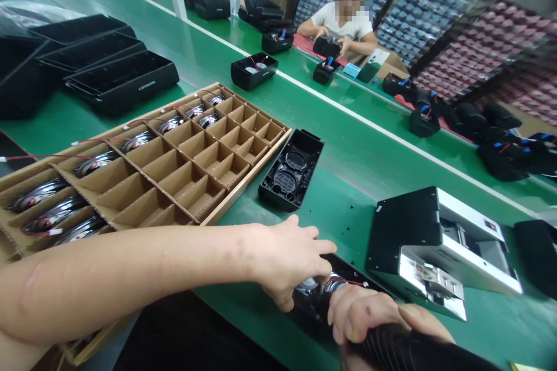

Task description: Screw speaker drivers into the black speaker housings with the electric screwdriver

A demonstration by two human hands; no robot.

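Observation:
My left hand [289,261] and my right hand [365,316] meet over a black plastic housing [343,269] at the near edge of the green bench, gripping it from both sides. A glossy dark component with red wires [324,288] sits at the housing between my hands, partly hidden by my fingers. A dark sleeve covers my right forearm. Behind my left forearm stands a cardboard divider tray in a wooden frame [187,153], holding glossy components with red leads [96,163] in its left cells. An open black housing with round grilles [290,171] lies just beyond my left hand.
A black-and-silver bench machine [435,249] stands to the right of my hands. Black cases [122,78] are stacked at the left. Beyond a white line, more black housings [253,71] sit on the green belt, and a co-worker [343,23] handles one among stacked goods.

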